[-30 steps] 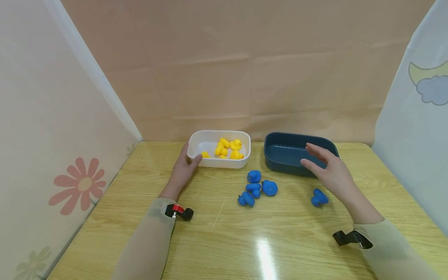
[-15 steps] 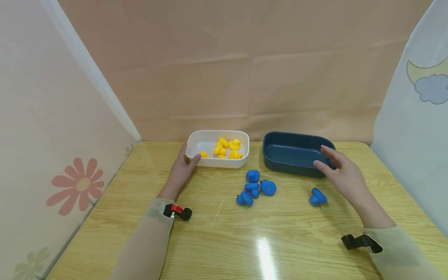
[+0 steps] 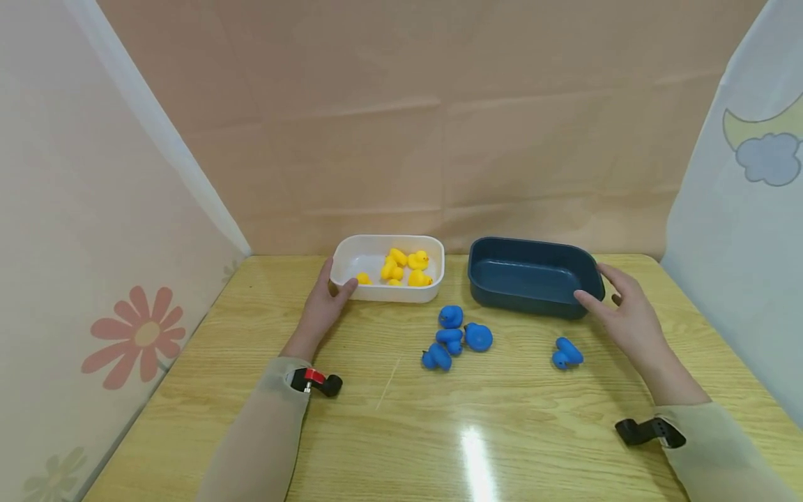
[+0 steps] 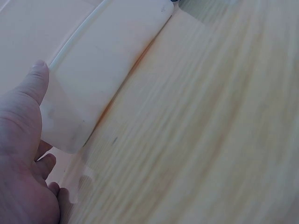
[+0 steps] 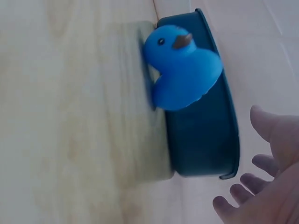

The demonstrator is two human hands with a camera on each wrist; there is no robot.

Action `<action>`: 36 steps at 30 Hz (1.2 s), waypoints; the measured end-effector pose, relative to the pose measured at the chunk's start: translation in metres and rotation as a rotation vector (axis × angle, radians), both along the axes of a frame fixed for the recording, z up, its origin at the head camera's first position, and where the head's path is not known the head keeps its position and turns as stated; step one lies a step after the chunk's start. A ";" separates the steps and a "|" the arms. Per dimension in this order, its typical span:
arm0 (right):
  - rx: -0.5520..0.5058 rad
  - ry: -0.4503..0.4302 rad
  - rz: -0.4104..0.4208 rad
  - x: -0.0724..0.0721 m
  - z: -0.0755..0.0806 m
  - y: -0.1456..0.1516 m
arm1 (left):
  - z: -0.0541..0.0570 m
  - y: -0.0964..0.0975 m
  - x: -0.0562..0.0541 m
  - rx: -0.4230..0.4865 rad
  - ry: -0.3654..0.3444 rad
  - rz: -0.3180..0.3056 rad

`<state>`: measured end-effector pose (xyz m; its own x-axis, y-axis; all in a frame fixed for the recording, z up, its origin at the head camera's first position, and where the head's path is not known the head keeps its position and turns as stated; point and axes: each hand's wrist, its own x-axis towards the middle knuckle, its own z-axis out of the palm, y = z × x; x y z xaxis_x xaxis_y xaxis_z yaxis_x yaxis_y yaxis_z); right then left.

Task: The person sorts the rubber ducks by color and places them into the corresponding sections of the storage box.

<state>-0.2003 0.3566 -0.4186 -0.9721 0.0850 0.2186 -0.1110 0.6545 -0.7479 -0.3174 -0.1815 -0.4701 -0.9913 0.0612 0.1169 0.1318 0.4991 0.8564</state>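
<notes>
My left hand (image 3: 322, 307) holds the left end of a white tray (image 3: 395, 293), thumb at its front rim and fingers along the end. Inside lie several yellow rubber ducks (image 3: 393, 270). In the left wrist view, the thumb (image 4: 36, 84) touches the tray's corner. My right hand (image 3: 630, 317) is at the right end of a dark blue tray (image 3: 527, 301), its fingers spread and relaxed. A gap shows between those fingers and the tray in the right wrist view. One blue rubber duck (image 5: 184, 74) lies on the table in front of that tray.
Several blue rubber ducks (image 3: 449, 338) lie in a cluster on the wooden table (image 3: 389, 432), in front of the gap between the trays. A brown paper backdrop (image 3: 439, 139) stands close behind both trays. White printed panels (image 3: 144, 223) flank the table.
My right hand has moved right, from over the dark blue tray to its right end, and lowered beside it. The left hand stays at the white tray. The ducks have not moved.
</notes>
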 end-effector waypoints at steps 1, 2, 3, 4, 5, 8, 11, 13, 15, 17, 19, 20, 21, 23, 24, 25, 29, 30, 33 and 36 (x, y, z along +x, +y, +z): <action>-0.012 -0.002 0.004 -0.001 -0.002 0.001 | 0.000 0.000 0.000 0.001 0.001 -0.001; -0.023 -0.008 0.008 -0.002 -0.004 0.003 | 0.000 0.000 0.000 0.001 0.001 -0.001; -0.034 -0.017 0.010 -0.003 -0.006 0.004 | 0.000 0.000 0.000 0.003 0.000 -0.001; -0.045 -0.028 0.012 -0.004 -0.007 0.006 | 0.000 0.000 0.000 0.003 0.000 0.000; -0.057 -0.041 0.015 -0.005 -0.008 0.007 | 0.000 0.001 0.000 0.004 0.000 0.002; -0.090 -0.082 0.023 -0.006 -0.011 0.009 | 0.000 0.001 0.000 -0.002 -0.005 0.007; -0.121 -0.141 0.022 -0.007 -0.013 0.011 | -0.001 0.001 -0.001 -0.011 -0.010 0.014; -0.146 -0.181 0.020 -0.008 -0.014 0.012 | -0.001 0.000 -0.001 -0.014 -0.014 0.016; -0.157 -0.202 0.025 -0.009 -0.016 0.013 | -0.001 0.000 -0.001 -0.013 -0.016 0.020; -0.167 -0.210 0.034 -0.010 -0.017 0.014 | -0.001 0.000 -0.001 -0.014 -0.018 0.023; -0.173 -0.210 0.046 -0.012 -0.018 0.015 | -0.001 0.000 -0.001 -0.016 -0.020 0.024; -0.179 -0.211 0.052 -0.012 -0.019 0.015 | 0.000 0.001 -0.001 -0.016 -0.022 0.023; -0.186 -0.213 0.056 -0.013 -0.019 0.016 | 0.000 0.001 -0.001 -0.018 -0.024 0.022; -0.196 -0.217 0.060 -0.014 -0.020 0.016 | 0.001 0.001 0.000 -0.015 -0.029 0.021; -0.201 -0.220 0.064 -0.015 -0.021 0.016 | 0.001 0.001 0.000 -0.013 -0.032 0.020; -0.203 -0.221 0.068 -0.016 -0.021 0.016 | 0.001 0.001 0.001 -0.011 -0.032 0.019; -0.218 -0.222 0.084 -0.020 -0.022 0.015 | 0.002 0.001 0.002 -0.007 -0.024 0.014; -0.221 -0.221 0.086 -0.021 -0.022 0.015 | 0.001 0.001 0.002 -0.007 -0.021 0.011; -0.233 -0.225 0.088 -0.023 -0.022 0.012 | 0.001 0.000 0.001 -0.009 -0.018 0.011; -0.235 -0.234 0.087 -0.026 -0.021 0.011 | 0.001 0.000 0.001 -0.017 -0.027 0.018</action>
<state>-0.2262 0.3673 -0.4397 -0.9994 0.0212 -0.0273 0.0340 0.4572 -0.8887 -0.3164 -0.1813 -0.4689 -0.9950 0.0447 0.0896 0.0998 0.5155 0.8511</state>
